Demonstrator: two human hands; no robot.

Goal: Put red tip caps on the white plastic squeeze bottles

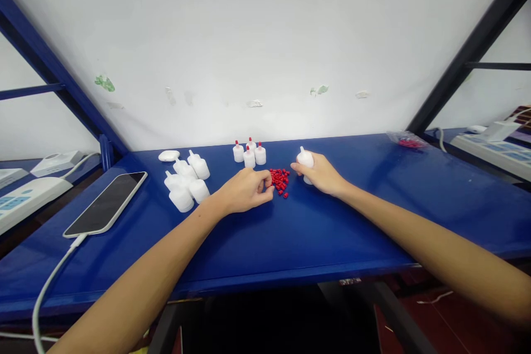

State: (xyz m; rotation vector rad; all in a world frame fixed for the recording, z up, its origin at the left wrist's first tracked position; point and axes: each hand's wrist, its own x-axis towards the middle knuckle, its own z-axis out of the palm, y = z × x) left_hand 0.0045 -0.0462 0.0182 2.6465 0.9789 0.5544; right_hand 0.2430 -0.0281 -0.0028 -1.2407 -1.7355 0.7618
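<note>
My right hand (319, 173) is wrapped round a white squeeze bottle (306, 158). The bottle stands upright, its bare nozzle pointing up, and the fingers cover part of its body. At the left edge of a heap of small red caps (280, 178) is my left hand (248, 191). Its fingers are bent, with a gap between thumb and forefinger, and nothing shows in it. Behind that hand stand several white bottles (260, 155) with red caps on their nozzles. To its left, several white bottles without red caps (181, 198) lie in a group.
A phone (107, 204) with a white cable (53, 279) lies on the blue table (257, 254) at the left. Near the wall is a white case (168, 155). A clear bag with red pieces (409, 141) lies at the back right. Blue posts flank the table.
</note>
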